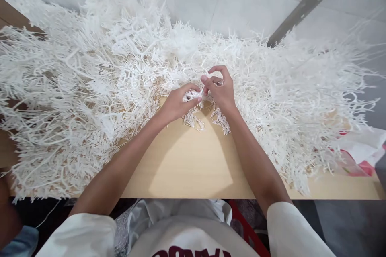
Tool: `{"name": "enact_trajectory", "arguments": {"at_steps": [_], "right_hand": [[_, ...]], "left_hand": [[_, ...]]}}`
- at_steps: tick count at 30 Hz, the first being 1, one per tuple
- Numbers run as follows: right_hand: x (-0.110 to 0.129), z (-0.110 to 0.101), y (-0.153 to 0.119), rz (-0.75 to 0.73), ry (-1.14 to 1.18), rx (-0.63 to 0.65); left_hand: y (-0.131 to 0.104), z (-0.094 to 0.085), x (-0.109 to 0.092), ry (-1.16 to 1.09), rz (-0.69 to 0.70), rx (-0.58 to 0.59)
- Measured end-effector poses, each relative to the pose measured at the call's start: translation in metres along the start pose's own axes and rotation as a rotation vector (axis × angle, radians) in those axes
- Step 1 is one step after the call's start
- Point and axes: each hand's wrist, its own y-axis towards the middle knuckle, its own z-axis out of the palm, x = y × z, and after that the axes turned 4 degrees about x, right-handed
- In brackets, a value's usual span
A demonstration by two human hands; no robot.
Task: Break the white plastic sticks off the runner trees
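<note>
My left hand (183, 101) is closed around a small bunch of white branching strands (190, 95), which look like thin plastic sprigs. Close beside it, my right hand (221, 88) pinches the same bunch between thumb and fingertips. The exact grip of the right fingertips is partly hidden. Loose ends of white strands (194, 120) hang below the hands onto the wooden tabletop (193, 156). A big heap of the same white sprigs (99, 88) surrounds both hands on the left, the right and behind.
Along the right edge lies a white and red plastic bag (362, 148). Behind the heap are a tiled surface (241, 0) and a grey metal bar (307, 4). Another person's arm (7, 213) shows at the lower left. Part of a red stool (249, 229) is under the table edge.
</note>
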Motion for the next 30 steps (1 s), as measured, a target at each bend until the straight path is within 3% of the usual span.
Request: {"name": "enact_trajectory", "arguments": {"at_steps": [8, 11, 14, 17, 21, 24, 27, 30], "right_hand": [[0.034, -0.029, -0.006, -0.422, -0.097, -0.239], [0.042, -0.027, -0.025, -0.514, -0.192, -0.057], [0.030, -0.005, -0.048, -0.480, -0.490, 0.104], [0.009, 0.016, -0.065, -0.474, -0.555, -0.001], [-0.003, 0.025, -0.073, -0.364, -0.299, -0.202], [0.001, 0.025, -0.075, -0.199, -0.058, -0.195], [0.005, 0.025, -0.076, -0.094, 0.007, -0.168], [0.006, 0.026, -0.075, -0.035, -0.040, -0.141]], "left_hand": [[-0.011, 0.006, 0.025, -0.688, -0.090, -0.156], [-0.011, 0.004, 0.026, -0.772, -0.096, -0.153], [-0.013, 0.003, 0.026, -0.682, -0.033, -0.111], [-0.015, 0.003, 0.024, -0.546, 0.079, -0.119], [-0.017, 0.004, 0.019, -0.336, 0.201, -0.157], [-0.016, 0.007, 0.018, -0.147, 0.281, -0.224], [-0.017, 0.010, 0.018, -0.131, 0.174, -0.175], [-0.014, 0.014, 0.019, -0.100, 0.092, -0.221]]}}
